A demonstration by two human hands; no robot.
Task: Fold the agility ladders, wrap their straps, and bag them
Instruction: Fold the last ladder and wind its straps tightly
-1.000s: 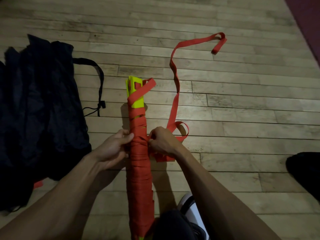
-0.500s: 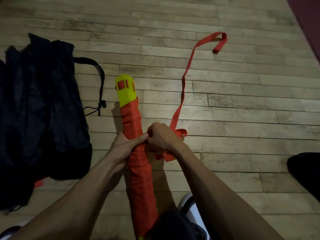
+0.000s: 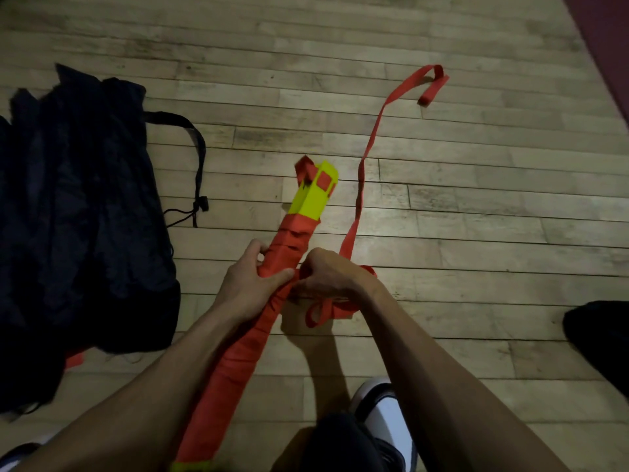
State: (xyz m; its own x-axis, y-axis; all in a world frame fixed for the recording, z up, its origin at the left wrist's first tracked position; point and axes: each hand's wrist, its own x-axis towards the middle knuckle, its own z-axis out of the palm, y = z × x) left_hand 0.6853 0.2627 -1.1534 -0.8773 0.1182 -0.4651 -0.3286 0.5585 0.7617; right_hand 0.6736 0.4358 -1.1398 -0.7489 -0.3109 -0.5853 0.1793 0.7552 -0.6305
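A folded agility ladder bundle (image 3: 245,338) of yellow rungs, wound in red strap, lies lengthwise in front of me with its yellow end (image 3: 315,194) pointing away and tilted right. My left hand (image 3: 250,284) grips the bundle around its middle. My right hand (image 3: 326,275) pinches the red strap right beside the bundle. The loose strap (image 3: 362,172) runs from my right hand across the floor to a curled end (image 3: 432,85) at the far right. A black drawstring bag (image 3: 78,216) lies crumpled on the left.
Wooden plank floor (image 3: 476,216) all around. The bag's black cord (image 3: 199,158) loops out toward the bundle. My white shoe (image 3: 384,417) is under my right forearm. A dark object (image 3: 599,335) sits at the right edge, a dark red mat (image 3: 606,35) at the top right corner.
The bundle has rolled and swung so its yellow end now points up to the right. The loose strap has been pulled straighter and shorter toward my right hand. Both hands keep their hold.
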